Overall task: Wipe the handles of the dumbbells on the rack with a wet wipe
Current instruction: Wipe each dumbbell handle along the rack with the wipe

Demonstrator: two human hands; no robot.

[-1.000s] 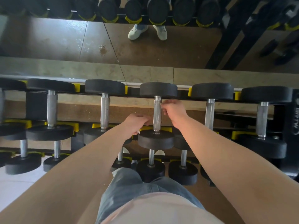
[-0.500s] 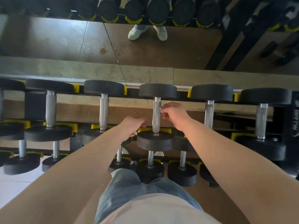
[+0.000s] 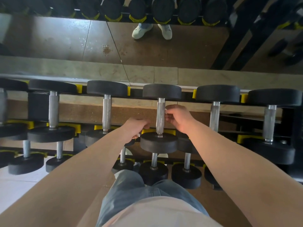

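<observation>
Head view puts the right fingertips (image 3: 167, 115) bunched together against the right side of the handle (image 3: 160, 115). We judge that they pinch an end of the wet wipe (image 3: 138, 134), though it is too small to confirm there. Just left of the handle's near end, the left hand (image 3: 136, 126) has its fingers curled under, with a pale scrap peeking out below. The right hand (image 3: 178, 119) sits beside the handle's middle. This handle belongs to the dumbbell (image 3: 159, 142) lying on the top tier of the rack (image 3: 135, 94). We judge the wiping of this handle to be under way. Next we need to carry the rub along the whole knurled length, then shift to a neighbouring handle. Since a second ago the right hand has slid a little toward the handle's near end, while the left has barely moved.
</observation>
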